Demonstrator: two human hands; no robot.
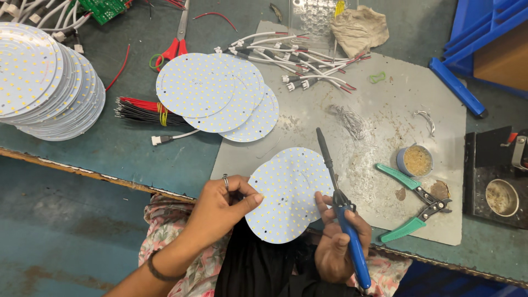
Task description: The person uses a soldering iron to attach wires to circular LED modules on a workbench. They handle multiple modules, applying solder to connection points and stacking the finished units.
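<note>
My left hand (223, 206) pinches the left edge of a round white LED board (278, 206) held at the table's near edge. A second round board (308, 165) lies under it, overlapping. My right hand (335, 239) grips the blue handle of a soldering iron (338, 203), whose dark tip points up and away past the boards' right side. The right hand's fingers also touch the front board's right rim.
Three overlapping LED boards (220, 96) lie mid-table, a tall stack (47, 82) at left. Red-black wire bundle (140, 113), white connector leads (297, 63), scissors (176, 44), green-handled pliers (415, 203), a flux tin (416, 160), a rag (357, 27), a solder stand (498, 176), blue trays (484, 33).
</note>
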